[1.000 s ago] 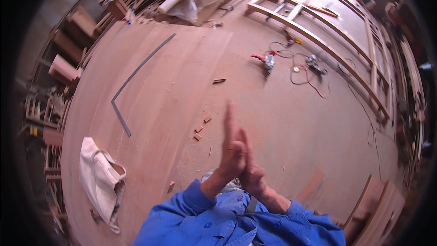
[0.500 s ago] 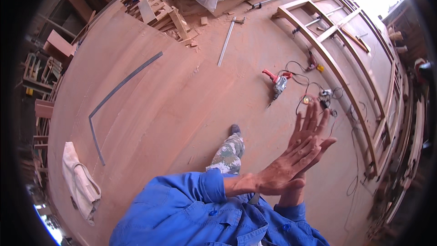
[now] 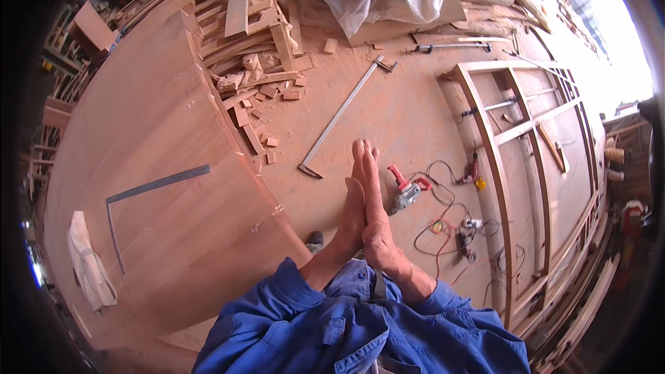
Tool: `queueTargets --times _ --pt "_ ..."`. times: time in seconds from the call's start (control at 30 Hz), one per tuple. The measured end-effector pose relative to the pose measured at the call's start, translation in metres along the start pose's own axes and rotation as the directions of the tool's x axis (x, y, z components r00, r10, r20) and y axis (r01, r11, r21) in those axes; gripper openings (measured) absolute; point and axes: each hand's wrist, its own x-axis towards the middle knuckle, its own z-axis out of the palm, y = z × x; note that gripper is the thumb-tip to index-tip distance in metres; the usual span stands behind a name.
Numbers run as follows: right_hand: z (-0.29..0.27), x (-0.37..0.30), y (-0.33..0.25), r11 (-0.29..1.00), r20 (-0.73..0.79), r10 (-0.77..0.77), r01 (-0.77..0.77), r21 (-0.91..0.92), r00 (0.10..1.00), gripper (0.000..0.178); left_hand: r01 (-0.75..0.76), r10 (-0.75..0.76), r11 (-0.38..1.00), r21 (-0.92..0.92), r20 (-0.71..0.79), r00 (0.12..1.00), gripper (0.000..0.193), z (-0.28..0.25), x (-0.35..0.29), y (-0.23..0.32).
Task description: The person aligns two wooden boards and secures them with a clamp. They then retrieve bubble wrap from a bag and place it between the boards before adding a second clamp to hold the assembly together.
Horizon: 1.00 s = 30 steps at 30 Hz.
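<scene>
My left hand [image 3: 352, 209] and my right hand [image 3: 375, 216] are pressed palm to palm in front of me. Fingers on both are stretched out and point away from me, with no object seen between the palms. Just right of my right hand, a grey and red power drill [image 3: 407, 195] lies on the floor. Beyond my fingertips is a long metal bar clamp [image 3: 346, 111]. On the wooden panel [image 3: 173, 118] to my left rest a dark framing square [image 3: 158, 184] and a crumpled pale cloth [image 3: 89, 263].
A large wooden frame [image 3: 490, 145] fills the right side. Tangled cords [image 3: 447, 235] and a second red power tool [image 3: 472, 173] lie beside it. Wood offcuts [image 3: 253, 135] are scattered along the panel's edge. A plastic sheet [image 3: 381, 0] drapes over timber at the back.
My hands have moved left, from crossed over one another to lined up palm to palm. The view has turned, so the panel's edge and the scattered offcuts now show more.
</scene>
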Motion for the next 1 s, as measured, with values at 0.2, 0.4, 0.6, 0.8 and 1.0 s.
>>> queueTargets --times 0.2,0.4,0.6,0.8,1.0 --pt "-0.073 0.14 0.08 0.948 0.326 -0.07 0.165 -0.271 0.943 0.082 0.246 -0.381 0.802 -0.545 -0.147 0.913 0.08 0.011 0.04 -0.03" --pt "-0.151 0.201 0.214 0.836 0.186 0.503 -0.42 -0.353 0.844 0.054 0.48 -0.496 0.864 -0.155 -0.43 0.754 0.046 -0.012 0.094 -0.026" --pt "-0.314 0.159 0.41 0.518 0.174 0.744 -0.393 -0.759 0.645 0.031 0.546 -0.525 0.818 -0.183 -0.627 0.576 0.04 -0.062 0.186 -0.072" --pt "-0.537 0.09 0.436 -0.005 -0.278 0.954 -0.919 -0.395 0.114 0.022 0.521 -0.557 0.823 -0.225 -0.497 0.666 0.038 -0.104 0.378 -0.12" --pt "-0.578 0.183 0.368 0.132 -0.462 0.878 -0.991 -0.02 0.126 0.03 0.493 -0.512 0.859 -0.139 -0.208 0.834 0.033 -0.099 0.578 -0.174"
